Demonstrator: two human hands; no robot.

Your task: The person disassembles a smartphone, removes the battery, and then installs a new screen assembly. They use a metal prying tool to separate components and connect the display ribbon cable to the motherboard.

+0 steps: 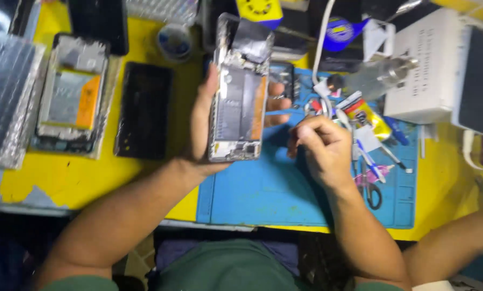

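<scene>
My left hand (201, 126) holds an opened phone (239, 102) upright over the blue work mat (263, 194), back cover off, its grey insides and an orange strip facing me. A dark flap hangs loose at its top end. My right hand (319, 148) hovers just right of the phone with fingers curled; a thin blue tool (284, 112) runs from the fingers toward the phone's right edge.
On the yellow table (85, 175) at left lie another opened phone (74, 94) and a black screen panel (143, 110). Scissors (372, 188), a glue tube (366, 116) and small tools clutter the mat's right side. A white box (432, 64) stands at far right.
</scene>
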